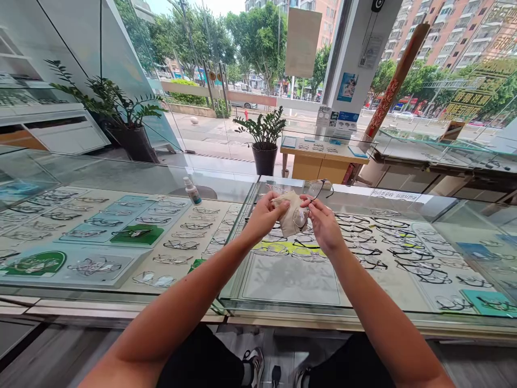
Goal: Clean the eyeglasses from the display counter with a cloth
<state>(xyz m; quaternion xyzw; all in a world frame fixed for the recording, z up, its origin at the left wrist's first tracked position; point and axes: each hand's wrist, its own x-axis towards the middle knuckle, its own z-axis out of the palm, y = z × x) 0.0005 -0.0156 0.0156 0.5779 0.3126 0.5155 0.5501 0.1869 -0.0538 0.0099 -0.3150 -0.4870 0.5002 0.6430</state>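
Observation:
Above the glass display counter, my left hand [267, 211] is closed on a beige cloth [289, 222], which hangs in folds below the fingers. My right hand [325, 225] pinches the frame of a pair of eyeglasses [322, 189] with dark, thin rims. One lens rests against the cloth; the other part of the glasses sticks up past my right fingers. How the left fingertips sit behind the cloth is hidden. A small white spray bottle [191, 191] stands on the counter to the left of my hands.
Beneath the glass counter top [291, 280] lie rows of eyeglasses [181, 245] on pale boards. Potted plants [264, 156] stand beyond the counter, before a large window. Farther back is a wooden table [307, 164] with more glasses.

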